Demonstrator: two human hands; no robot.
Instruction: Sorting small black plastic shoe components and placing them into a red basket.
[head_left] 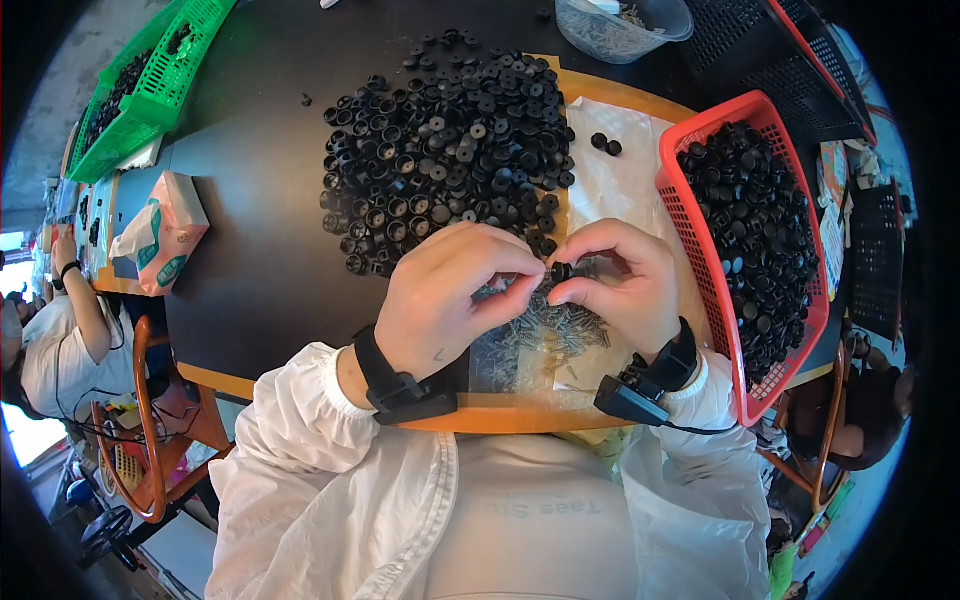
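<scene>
My right hand (632, 287) pinches a small round black plastic cap (561, 271) between thumb and fingertips. Against its left side are the closed fingertips of my left hand (452, 287); whatever they hold is too small to make out. Below both hands lies a heap of thin metal pins or screws (550, 340), partly covered by my fingers. Just beyond my hands spreads a large pile of loose black caps (440, 150), some showing hollow insides, others a centre hole.
At the right, a red basket (690, 230) holds many black round pieces. Two black caps (606, 145) lie on white sheeting (600, 190). A clear bowl (625, 40) stands far right, a tissue box (180, 232) left, a green basket (165, 100) far left. Another person (80, 340) sits left.
</scene>
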